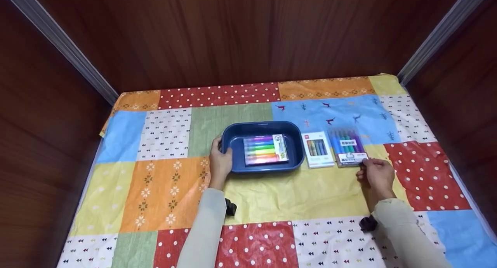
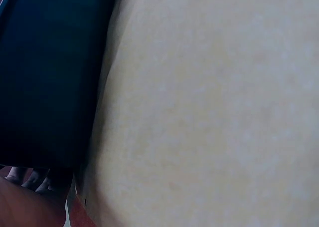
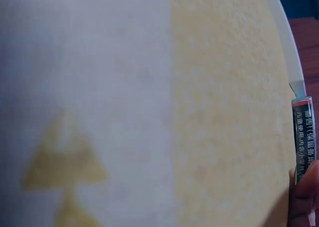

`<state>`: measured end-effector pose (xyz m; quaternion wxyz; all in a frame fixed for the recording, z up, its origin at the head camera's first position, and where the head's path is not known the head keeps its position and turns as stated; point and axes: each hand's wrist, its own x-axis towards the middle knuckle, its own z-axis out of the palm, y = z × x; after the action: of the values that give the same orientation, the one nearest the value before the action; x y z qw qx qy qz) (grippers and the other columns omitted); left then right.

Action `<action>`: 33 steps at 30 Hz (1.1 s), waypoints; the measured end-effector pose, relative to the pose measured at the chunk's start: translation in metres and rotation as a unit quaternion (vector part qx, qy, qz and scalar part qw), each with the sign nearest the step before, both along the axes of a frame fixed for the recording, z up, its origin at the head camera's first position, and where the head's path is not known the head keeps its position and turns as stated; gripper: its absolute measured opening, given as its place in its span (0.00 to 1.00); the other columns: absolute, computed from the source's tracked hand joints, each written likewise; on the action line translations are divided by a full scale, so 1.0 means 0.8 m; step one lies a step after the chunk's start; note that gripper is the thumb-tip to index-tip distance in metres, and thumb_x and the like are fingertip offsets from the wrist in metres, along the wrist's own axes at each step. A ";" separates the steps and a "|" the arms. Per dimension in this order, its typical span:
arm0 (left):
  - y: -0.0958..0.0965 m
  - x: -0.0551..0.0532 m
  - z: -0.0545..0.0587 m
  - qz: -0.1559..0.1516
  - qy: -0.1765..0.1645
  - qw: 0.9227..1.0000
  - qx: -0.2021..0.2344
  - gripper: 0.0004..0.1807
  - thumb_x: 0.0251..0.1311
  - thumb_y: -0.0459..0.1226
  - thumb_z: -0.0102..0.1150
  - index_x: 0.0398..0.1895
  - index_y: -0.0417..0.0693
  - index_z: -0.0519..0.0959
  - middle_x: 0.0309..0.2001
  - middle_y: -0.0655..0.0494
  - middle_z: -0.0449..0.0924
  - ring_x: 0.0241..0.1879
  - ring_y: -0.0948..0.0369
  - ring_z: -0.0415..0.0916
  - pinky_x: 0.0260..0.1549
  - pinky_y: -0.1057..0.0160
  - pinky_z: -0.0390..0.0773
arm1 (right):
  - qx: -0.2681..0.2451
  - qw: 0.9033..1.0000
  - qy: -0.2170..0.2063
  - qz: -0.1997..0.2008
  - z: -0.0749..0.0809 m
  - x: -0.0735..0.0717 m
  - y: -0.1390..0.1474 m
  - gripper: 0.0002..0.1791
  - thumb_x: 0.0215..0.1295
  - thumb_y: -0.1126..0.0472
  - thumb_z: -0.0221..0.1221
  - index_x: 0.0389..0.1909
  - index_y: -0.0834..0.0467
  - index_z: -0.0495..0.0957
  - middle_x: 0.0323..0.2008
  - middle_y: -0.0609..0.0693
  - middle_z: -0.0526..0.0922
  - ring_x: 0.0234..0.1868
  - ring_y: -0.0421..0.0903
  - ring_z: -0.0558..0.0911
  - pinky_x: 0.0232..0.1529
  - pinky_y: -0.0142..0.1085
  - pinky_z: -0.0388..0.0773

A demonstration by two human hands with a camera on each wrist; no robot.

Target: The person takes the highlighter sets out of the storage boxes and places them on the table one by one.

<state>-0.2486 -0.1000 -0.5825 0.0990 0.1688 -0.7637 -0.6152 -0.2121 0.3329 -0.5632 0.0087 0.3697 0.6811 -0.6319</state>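
Head view: the clear pack of markers (image 1: 346, 147) lies on the patchwork cloth (image 1: 295, 196), and my right hand (image 1: 379, 175) pinches its near right corner. Just left of it sits a white box (image 1: 318, 150), then the blue tray (image 1: 296, 149), whose left end my left hand (image 1: 220, 163) grips. Inside lies a packet of bright pens (image 1: 262, 149). Wood-grain panels (image 1: 248, 39) stand around.

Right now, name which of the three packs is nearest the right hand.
The rightmost, blue-and-purple pack: the right hand is at its corner. The white box lies left of it; the rainbow pack is farther left, in the blue tub.
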 end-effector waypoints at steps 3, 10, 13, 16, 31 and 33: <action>0.001 0.000 -0.001 -0.001 -0.003 1.000 -0.002 0.23 0.63 0.28 0.55 0.63 0.44 0.73 0.65 0.39 0.77 0.67 0.46 0.73 0.67 0.49 0.72 | 0.011 1.000 -0.006 0.012 0.004 0.002 0.004 0.09 0.72 0.56 0.55 0.45 0.51 0.65 0.20 0.42 0.81 0.17 0.38 0.83 0.25 0.35 0.84; -0.001 0.001 -0.001 0.000 -0.012 1.000 -0.010 0.24 0.63 0.28 0.55 0.63 0.44 0.73 0.65 0.39 0.76 0.68 0.45 0.72 0.68 0.48 0.71 | -0.016 1.000 -0.007 0.004 0.013 0.003 0.007 0.11 0.72 0.55 0.55 0.46 0.49 0.62 0.21 0.43 0.82 0.18 0.40 0.82 0.26 0.36 0.84; 0.000 0.000 0.000 0.000 -0.012 1.000 -0.014 0.24 0.63 0.29 0.55 0.64 0.44 0.72 0.65 0.39 0.76 0.68 0.45 0.72 0.68 0.48 0.71 | -0.016 1.000 -0.008 0.006 0.015 0.003 0.008 0.11 0.72 0.55 0.55 0.46 0.49 0.62 0.21 0.44 0.82 0.18 0.41 0.82 0.25 0.36 0.84; 0.000 0.000 0.001 0.000 -0.012 1.000 -0.015 0.24 0.63 0.29 0.55 0.64 0.45 0.73 0.65 0.39 0.77 0.67 0.46 0.73 0.67 0.48 0.72 | -0.009 1.000 -0.013 0.014 0.017 0.004 0.009 0.11 0.73 0.54 0.54 0.47 0.48 0.62 0.22 0.44 0.82 0.19 0.41 0.82 0.25 0.36 0.84; 0.002 0.000 0.000 0.003 0.009 1.000 -0.007 0.23 0.61 0.27 0.55 0.61 0.41 0.74 0.62 0.38 0.78 0.65 0.46 0.75 0.65 0.49 0.73 | 0.042 0.998 0.033 0.030 0.024 -0.007 -0.001 0.14 0.74 0.57 0.52 0.54 0.55 0.65 0.24 0.43 0.81 0.18 0.40 0.82 0.27 0.34 0.85; 0.003 0.000 0.000 0.003 0.004 1.000 -0.009 0.23 0.61 0.27 0.55 0.62 0.42 0.73 0.63 0.38 0.78 0.65 0.46 0.75 0.66 0.49 0.73 | 0.045 0.998 0.036 0.033 0.029 -0.009 -0.001 0.13 0.74 0.57 0.52 0.54 0.55 0.65 0.27 0.44 0.81 0.20 0.39 0.82 0.29 0.34 0.85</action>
<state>-0.2486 -0.0977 -0.5823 0.1052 0.1677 -0.7681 -0.6090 -0.2191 0.3322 -0.5397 -0.0118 0.3242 0.7206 -0.6128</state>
